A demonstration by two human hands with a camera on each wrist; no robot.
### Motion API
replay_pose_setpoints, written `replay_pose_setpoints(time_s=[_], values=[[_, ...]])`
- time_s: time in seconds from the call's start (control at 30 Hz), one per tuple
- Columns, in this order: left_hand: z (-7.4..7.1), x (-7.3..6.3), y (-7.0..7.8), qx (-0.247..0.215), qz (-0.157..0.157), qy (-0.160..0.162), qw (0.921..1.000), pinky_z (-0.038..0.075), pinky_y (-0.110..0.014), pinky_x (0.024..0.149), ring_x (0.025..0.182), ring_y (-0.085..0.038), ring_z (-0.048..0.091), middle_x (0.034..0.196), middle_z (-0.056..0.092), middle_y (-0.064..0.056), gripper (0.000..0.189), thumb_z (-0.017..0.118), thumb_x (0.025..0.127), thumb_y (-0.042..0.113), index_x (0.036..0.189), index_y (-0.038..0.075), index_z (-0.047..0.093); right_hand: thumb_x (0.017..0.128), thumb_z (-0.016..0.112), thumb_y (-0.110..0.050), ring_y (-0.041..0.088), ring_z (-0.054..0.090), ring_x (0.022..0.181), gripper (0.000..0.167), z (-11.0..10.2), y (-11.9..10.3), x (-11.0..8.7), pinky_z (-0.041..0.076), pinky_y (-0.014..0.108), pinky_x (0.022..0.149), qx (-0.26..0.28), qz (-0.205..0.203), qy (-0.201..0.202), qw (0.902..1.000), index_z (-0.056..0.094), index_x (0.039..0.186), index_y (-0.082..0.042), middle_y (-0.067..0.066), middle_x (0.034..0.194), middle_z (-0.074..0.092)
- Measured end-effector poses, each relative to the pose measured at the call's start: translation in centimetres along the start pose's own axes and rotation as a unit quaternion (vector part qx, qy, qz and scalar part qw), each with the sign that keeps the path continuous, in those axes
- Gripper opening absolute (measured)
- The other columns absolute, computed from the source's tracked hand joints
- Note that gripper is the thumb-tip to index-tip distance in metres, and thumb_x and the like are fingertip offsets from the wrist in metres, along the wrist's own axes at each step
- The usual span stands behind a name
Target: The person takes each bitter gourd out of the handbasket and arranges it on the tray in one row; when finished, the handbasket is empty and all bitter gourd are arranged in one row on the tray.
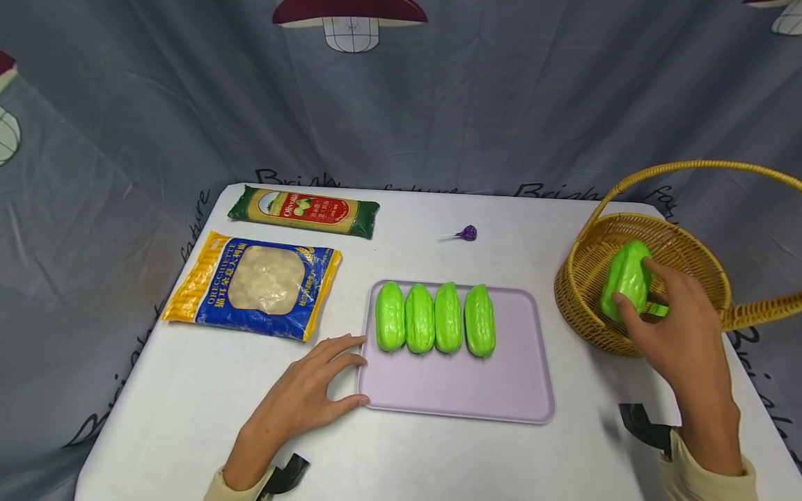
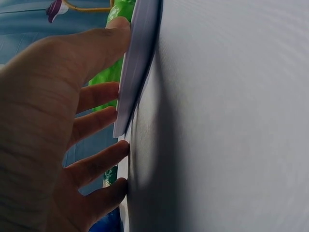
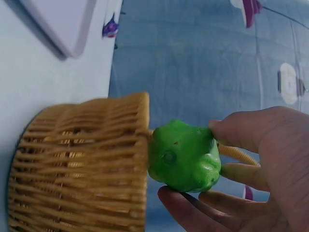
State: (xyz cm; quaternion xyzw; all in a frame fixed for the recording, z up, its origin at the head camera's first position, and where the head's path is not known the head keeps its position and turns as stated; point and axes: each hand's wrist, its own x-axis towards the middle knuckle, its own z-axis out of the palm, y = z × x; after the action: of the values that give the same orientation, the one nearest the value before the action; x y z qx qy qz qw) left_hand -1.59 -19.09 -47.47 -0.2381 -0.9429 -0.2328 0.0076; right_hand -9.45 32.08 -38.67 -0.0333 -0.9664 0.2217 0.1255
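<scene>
My right hand point(image 1: 686, 327) holds a bright green star fruit point(image 1: 628, 278) between thumb and fingers, over the opening of a yellow wicker basket point(image 1: 567, 289). In the right wrist view the lobed end of the fruit point(image 3: 181, 157) shows beside the basket rim point(image 3: 145, 121). Another green piece point(image 1: 658, 309) shows inside the basket, partly behind the fingers. Several matching star fruits point(image 1: 420, 319) lie side by side on a pale purple tray point(image 1: 501, 393). My left hand point(image 1: 303, 390) rests at the tray's left edge, fingers spread, thumb and fingertips against the rim.
Left of the tray lie a blue and yellow pasta bag point(image 1: 266, 282) and a green and red pasta packet point(image 1: 307, 211). A purple lollipop point(image 1: 468, 233) lies behind the tray. The basket's tall handle point(image 1: 689, 165) arches above it. A grey curtain point(image 1: 470, 104) hangs behind the white table point(image 1: 426, 459).
</scene>
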Motion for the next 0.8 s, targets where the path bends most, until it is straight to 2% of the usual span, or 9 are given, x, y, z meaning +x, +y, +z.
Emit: replay_pose_setpoints(time_s=[0.07,0.17,0.4,0.47,0.53,0.6,0.63,0.7,0.8], values=[[0.0,0.0,0.0,0.000,0.000,0.001,1.0000,0.051,-0.045,0.118,0.149,-0.023,0.052,0.159,0.056,0.006,0.053,0.090,0.084,0.056,0.125,0.026,0.075,0.097,0.079,-0.022,0.060,0.055,0.122,0.076,-0.1,-0.4,-0.2,0.048,0.015,0.072,0.004,-0.004,0.004,1.0000,0.045,0.161,0.000,0.035,0.151,0.050],[0.0,0.0,0.0,0.001,0.000,0.002,1.0000,0.051,-0.045,0.118,0.149,-0.023,0.052,0.158,0.057,0.006,0.053,0.090,0.084,0.055,0.125,0.026,0.075,0.095,0.081,-0.020,0.060,0.057,0.119,0.077,-0.1,-1.0,-0.5,0.026,-0.004,0.067,0.017,-0.012,0.006,0.9998,0.046,0.160,0.000,0.035,0.152,0.049],[0.0,0.0,0.0,-0.002,-0.001,0.001,1.0000,0.052,-0.046,0.118,0.149,-0.023,0.052,0.159,0.056,0.007,0.052,0.089,0.085,0.055,0.125,0.026,0.075,0.095,0.082,-0.017,0.060,0.061,0.117,0.077,0.3,-1.9,-1.2,0.030,-0.010,0.069,0.049,-0.030,0.002,0.9983,0.046,0.161,-0.002,0.033,0.154,0.048],[0.0,0.0,0.0,-0.002,-0.001,0.001,1.0000,0.051,-0.046,0.118,0.149,-0.023,0.052,0.159,0.056,0.007,0.052,0.089,0.085,0.055,0.126,0.026,0.075,0.095,0.082,-0.017,0.058,0.057,0.123,0.075,0.5,-2.1,-1.4,0.050,0.003,0.079,0.054,-0.039,0.008,0.9978,0.047,0.160,-0.002,0.033,0.154,0.049],[0.0,-0.1,0.0,-0.001,0.000,0.001,1.0000,0.052,-0.046,0.118,0.149,-0.023,0.052,0.159,0.056,0.006,0.052,0.089,0.085,0.055,0.125,0.026,0.075,0.095,0.082,-0.016,0.057,0.053,0.129,0.074,0.9,-2.2,-1.5,0.061,0.034,0.098,0.057,-0.049,0.014,0.9971,0.048,0.159,-0.003,0.032,0.154,0.050],[0.0,-0.1,0.0,0.000,0.000,0.002,1.0000,0.052,-0.046,0.117,0.149,-0.023,0.052,0.159,0.056,0.006,0.052,0.089,0.085,0.055,0.125,0.026,0.075,0.094,0.082,-0.015,0.055,0.049,0.135,0.073,1.1,-2.4,-1.7,0.052,0.066,0.105,0.059,-0.056,0.019,0.9965,0.049,0.159,-0.003,0.031,0.153,0.052],[0.0,-0.1,0.0,0.000,0.000,0.002,1.0000,0.052,-0.046,0.117,0.149,-0.023,0.052,0.159,0.056,0.006,0.052,0.089,0.085,0.055,0.125,0.025,0.075,0.093,0.082,-0.014,0.055,0.049,0.136,0.073,1.3,-2.5,-1.7,0.046,0.077,0.102,0.061,-0.060,0.020,0.9961,0.050,0.158,-0.003,0.032,0.153,0.052],[0.0,-0.1,0.0,0.000,-0.001,0.001,1.0000,0.052,-0.046,0.117,0.149,-0.023,0.052,0.159,0.056,0.006,0.052,0.089,0.085,0.055,0.125,0.026,0.075,0.092,0.083,-0.014,0.054,0.050,0.134,0.074,1.5,-2.6,-1.9,0.051,0.070,0.100,0.062,-0.066,0.022,0.9957,0.051,0.158,-0.004,0.031,0.151,0.053],[0.0,-0.1,0.0,-0.001,-0.003,-0.001,1.0000,0.052,-0.046,0.117,0.149,-0.023,0.052,0.159,0.056,0.006,0.052,0.089,0.085,0.055,0.125,0.026,0.075,0.091,0.085,-0.013,0.053,0.052,0.133,0.073,1.9,-2.8,-2.0,0.051,0.069,0.099,0.067,-0.077,0.027,0.9944,0.053,0.156,-0.003,0.031,0.149,0.055]])
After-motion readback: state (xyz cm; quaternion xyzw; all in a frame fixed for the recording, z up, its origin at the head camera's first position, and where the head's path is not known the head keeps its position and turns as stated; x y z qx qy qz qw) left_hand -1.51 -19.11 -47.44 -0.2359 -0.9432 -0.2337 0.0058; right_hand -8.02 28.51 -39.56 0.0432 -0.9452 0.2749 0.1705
